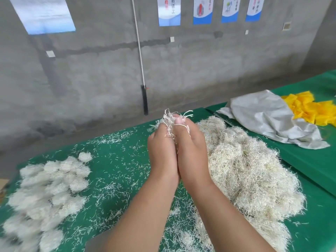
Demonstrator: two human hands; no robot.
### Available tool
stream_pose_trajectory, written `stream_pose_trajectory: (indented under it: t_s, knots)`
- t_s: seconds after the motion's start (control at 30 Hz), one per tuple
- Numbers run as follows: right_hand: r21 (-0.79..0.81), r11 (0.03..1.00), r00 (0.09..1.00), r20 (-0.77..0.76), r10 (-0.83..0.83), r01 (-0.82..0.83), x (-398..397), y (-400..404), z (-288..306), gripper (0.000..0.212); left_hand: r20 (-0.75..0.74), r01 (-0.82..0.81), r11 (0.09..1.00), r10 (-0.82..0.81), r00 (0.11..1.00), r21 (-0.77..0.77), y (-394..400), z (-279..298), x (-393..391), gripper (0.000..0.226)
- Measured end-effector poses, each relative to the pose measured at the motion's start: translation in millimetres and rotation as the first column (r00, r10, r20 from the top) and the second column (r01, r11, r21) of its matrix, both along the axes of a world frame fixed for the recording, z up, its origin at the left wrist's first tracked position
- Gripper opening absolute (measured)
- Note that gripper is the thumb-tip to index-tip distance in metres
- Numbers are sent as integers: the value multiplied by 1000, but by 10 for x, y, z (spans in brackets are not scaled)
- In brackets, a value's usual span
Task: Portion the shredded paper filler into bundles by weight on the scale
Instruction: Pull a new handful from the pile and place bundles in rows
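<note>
Head view: a green cloth-covered table (116, 160) is littered with thin pale paper strands. A large, loose, wiry heap of shredded paper filler (241, 171) lies to the right; soft rounded bundles (49, 186) cluster at the left. Above the middle, the left hand (162, 151) and right hand (192, 151) press palm to palm, fingers nearly straight, squeezing a small tuft of shreds (170, 118) poking from the fingertips. A crumpled grey sack (269, 119) holds yellow material (312, 110).
</note>
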State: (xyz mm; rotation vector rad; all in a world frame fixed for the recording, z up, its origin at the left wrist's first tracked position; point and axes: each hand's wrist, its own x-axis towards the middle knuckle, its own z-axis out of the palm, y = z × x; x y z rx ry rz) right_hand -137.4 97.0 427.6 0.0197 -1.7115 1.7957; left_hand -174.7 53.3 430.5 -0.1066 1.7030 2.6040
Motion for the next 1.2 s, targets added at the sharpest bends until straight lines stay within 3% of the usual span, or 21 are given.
stream_pose_trajectory:
  t_s: [0.03, 0.13, 0.27, 0.37, 0.43, 0.53, 0.57, 0.63, 0.67, 0.83, 0.9, 0.97, 1.07, 1.2]
  knots:
    - [-8, 999, 1000, 0, 31, -31, -7, -29, 6, 28, 15, 6, 999, -6, 1000, 35, -24, 0, -14, 20]
    - [-50, 996, 997, 39, 73, -71, -7, -127, -18, 41, 92, -33, 997, 27, 995, 67, -106, -51, -57, 32]
    - [-181, 983, 987, 159, 28, 2, -43, -161, -109, 41, 7, -152, 984, 153, 988, -93, -136, -146, 31, 23]
    - [92, 993, 921, 374, -104, 74, -145, -75, -224, 22, -156, -153, 970, 124, 980, -190, -109, -230, 183, 29]
    - [119, 986, 875, 457, -161, 120, -180, 5, -256, 20, -299, -159, 939, 64, 952, -305, -91, -347, 250, 24]
    - [-47, 995, 809, 586, -46, 91, -178, 109, -202, 39, -522, -273, 774, -86, 848, -571, -107, -562, 333, 32]
    - [-194, 981, 799, 594, 92, 31, -185, 134, -214, 42, -581, -329, 708, -140, 802, -625, -127, -627, 340, 37]
    - [-574, 819, 798, 492, 348, -3, -169, 154, -252, 41, -655, -407, 629, -223, 722, -662, -187, -720, 299, 43]
    - [-663, 748, 794, 443, 416, -22, -153, 161, -291, 38, -674, -426, 614, -246, 697, -664, -211, -743, 273, 43]
    - [-763, 623, 740, 318, 593, -172, -130, 68, -538, 31, -713, -495, 627, -142, 687, -602, -210, -780, 102, 23]
    - [-727, 643, 698, 329, 636, -243, -153, 26, -567, 26, -682, -503, 618, -75, 727, -604, -228, -772, -2, 28]
    - [-609, 744, 690, 415, 593, -274, -161, 9, -633, 18, -573, -437, 681, 32, 819, -587, -252, -758, -118, 39]
    - [-462, 871, 763, 497, 412, -170, -188, 34, -723, 37, -213, -253, 865, 174, 961, -433, -302, -725, -256, 29]
    - [-254, 947, 860, 418, 291, -197, -268, -10, -697, 55, 196, -47, 969, 96, 976, -243, -308, -694, -352, 31]
